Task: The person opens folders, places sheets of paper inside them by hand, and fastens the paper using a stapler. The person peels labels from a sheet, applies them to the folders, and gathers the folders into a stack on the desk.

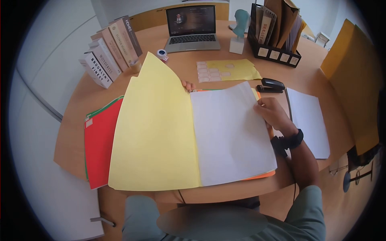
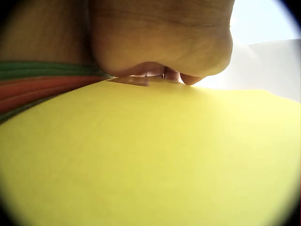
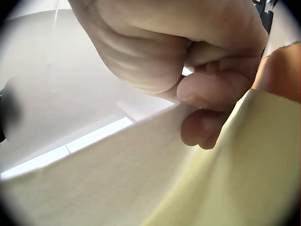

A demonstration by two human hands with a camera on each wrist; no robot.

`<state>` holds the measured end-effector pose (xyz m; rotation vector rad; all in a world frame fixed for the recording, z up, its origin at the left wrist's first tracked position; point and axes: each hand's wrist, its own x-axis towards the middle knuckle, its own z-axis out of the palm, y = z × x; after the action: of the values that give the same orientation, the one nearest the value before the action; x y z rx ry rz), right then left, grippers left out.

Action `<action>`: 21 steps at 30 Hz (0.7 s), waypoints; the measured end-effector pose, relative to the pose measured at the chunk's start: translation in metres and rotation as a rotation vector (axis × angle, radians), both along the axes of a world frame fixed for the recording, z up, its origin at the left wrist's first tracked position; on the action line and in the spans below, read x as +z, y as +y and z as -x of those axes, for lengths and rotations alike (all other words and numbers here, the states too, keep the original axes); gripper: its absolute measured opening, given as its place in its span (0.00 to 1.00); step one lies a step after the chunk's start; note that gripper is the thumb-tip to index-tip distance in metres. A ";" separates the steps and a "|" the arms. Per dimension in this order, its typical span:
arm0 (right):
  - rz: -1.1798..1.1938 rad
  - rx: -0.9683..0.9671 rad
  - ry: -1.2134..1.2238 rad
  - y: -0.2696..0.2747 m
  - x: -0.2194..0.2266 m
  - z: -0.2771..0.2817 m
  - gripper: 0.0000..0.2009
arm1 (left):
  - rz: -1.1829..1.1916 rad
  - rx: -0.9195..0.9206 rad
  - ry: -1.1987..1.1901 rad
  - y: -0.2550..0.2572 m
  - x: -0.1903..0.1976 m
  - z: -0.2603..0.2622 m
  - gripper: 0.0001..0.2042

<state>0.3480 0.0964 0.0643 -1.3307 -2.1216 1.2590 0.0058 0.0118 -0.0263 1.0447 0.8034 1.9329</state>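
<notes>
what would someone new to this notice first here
Probably the big yellow folder standing open at the near edge of the desk, with white paper on its right side, pinched at the edge by the right hand. Next, perhaps, the bright red folder to its left, and the open laptop at the back.

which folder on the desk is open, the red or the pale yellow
The pale yellow folder: its cover is raised, showing white paper inside. The red folder beside it lies closed.
</notes>
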 end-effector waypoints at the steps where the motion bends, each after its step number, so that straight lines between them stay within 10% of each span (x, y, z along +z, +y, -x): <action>1: 0.003 0.001 -0.007 -0.002 0.002 0.000 0.15 | 0.001 0.001 0.006 0.003 0.000 0.000 0.11; 21: -0.116 0.072 -0.061 -0.010 0.004 -0.003 0.17 | -0.009 -0.024 0.031 0.017 0.009 -0.004 0.11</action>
<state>0.3511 0.0860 0.0678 -1.2693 -2.2662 1.1166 0.0095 0.0292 -0.0175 1.0880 0.7967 1.9059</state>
